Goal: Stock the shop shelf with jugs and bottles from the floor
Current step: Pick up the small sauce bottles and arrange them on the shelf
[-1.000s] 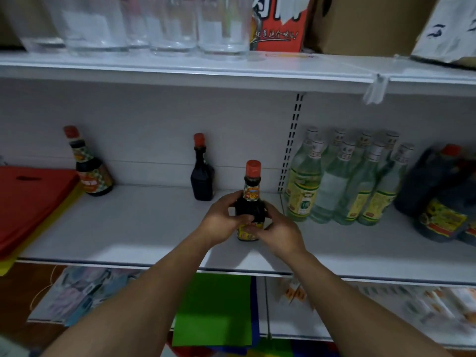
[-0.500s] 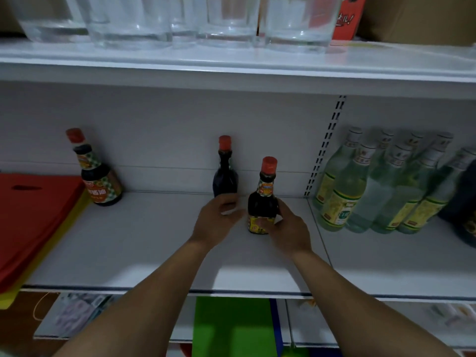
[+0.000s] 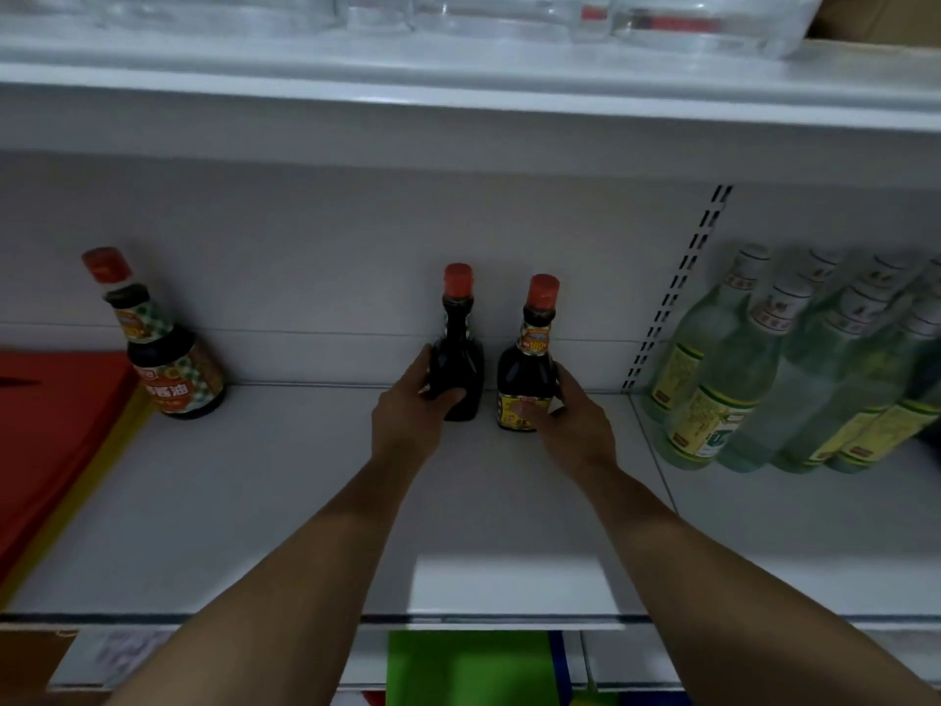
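My left hand (image 3: 407,420) grips a dark bottle (image 3: 458,359) with a red cap and no label facing me; my thumb lies across its front low down, and my fingers curl round its left side; the bottle stands upright on the white shelf (image 3: 254,501), near the back wall, its neck rising above my knuckles. My right hand (image 3: 570,425) holds a labelled bottle (image 3: 527,379), also dark and red-capped; my thumb presses on the yellow label at its base, and my fingers wrap behind its right side. The two bottles stand side by side between my hands, just apart, the labelled one slightly nearer to me; both forearms reach in over the shelf's front edge.

Far left of my left hand, a third sauce bottle (image 3: 168,369) with a checked label stands by the back wall; beyond it lies a stack of red sheets (image 3: 51,425). To the right of my right hand, past a slotted upright, stands a cluster of pale green bottles (image 3: 738,389). Above both hands, clear jugs (image 3: 458,12) sit on the upper shelf (image 3: 458,94).
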Demonstrator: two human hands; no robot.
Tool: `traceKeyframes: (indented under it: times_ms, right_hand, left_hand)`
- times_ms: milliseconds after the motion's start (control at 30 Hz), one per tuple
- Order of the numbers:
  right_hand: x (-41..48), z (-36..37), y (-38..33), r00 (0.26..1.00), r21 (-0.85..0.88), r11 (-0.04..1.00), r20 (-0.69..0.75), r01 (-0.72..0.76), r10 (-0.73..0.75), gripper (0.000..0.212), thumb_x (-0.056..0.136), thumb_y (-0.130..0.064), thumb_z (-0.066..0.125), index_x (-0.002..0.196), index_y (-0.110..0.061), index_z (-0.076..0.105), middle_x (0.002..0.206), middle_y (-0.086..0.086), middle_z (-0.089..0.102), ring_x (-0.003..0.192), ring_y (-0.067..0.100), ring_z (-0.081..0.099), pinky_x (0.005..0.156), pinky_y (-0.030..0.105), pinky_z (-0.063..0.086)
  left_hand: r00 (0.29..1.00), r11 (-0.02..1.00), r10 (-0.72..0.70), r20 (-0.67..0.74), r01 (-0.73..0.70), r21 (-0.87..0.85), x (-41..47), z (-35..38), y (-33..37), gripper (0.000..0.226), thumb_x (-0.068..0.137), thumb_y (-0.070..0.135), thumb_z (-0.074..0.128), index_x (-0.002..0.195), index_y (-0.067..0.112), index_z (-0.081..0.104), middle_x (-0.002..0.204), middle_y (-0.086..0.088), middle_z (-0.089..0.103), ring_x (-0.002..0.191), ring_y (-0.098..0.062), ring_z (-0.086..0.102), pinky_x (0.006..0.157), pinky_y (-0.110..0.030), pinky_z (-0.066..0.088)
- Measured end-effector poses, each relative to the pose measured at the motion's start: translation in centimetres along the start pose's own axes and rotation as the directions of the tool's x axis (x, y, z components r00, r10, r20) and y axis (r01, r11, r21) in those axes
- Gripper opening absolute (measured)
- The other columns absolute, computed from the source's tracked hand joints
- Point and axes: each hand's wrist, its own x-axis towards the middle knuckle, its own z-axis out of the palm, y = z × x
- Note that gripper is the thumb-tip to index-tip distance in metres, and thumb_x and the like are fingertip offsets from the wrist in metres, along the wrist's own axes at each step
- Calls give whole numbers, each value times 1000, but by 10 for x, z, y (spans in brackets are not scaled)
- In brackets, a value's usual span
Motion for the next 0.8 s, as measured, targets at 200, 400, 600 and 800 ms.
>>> traceKeyframes:
  times_ms: [200,400,600,800]
  right_hand:
    - [13,15,-7,999,32,999,24,22,-23,73,87,-35,69,149,-32,31,140,1,54,118,27,57,100,41,46]
    - [13,17,-7,1000,70,997,24,15,-17,74,87,-33,69,150,-28,31,141,2,53,121,28,55,101,40,46]
    - [8,13,-12,997,57,998,79,2,-6,78,88,-37,68,152,-27,25,148,1,46,132,25,46,107,35,40]
    - [-15,5,-20,996,10,997,34,-79,79,77,82,-48,69,146,-22,35,143,1,49,128,24,49,103,37,43]
  left_hand:
    - [999,998,50,14,-50,43,6,-2,-6,69,84,34,71,144,37,38,132,9,61,122,-11,56,90,-17,36]
    - [996,992,82,16,-83,92,6,-2,-7,69,85,35,69,146,35,37,135,8,59,125,-13,53,91,-17,34]
    - [997,996,43,64,-48,71,1,-2,-6,75,86,38,68,150,33,28,139,4,55,124,-14,55,94,-20,39]
    - [999,983,-42,33,35,183,-26,-12,1,65,92,49,55,148,22,34,144,1,49,128,-18,50,103,-28,38]
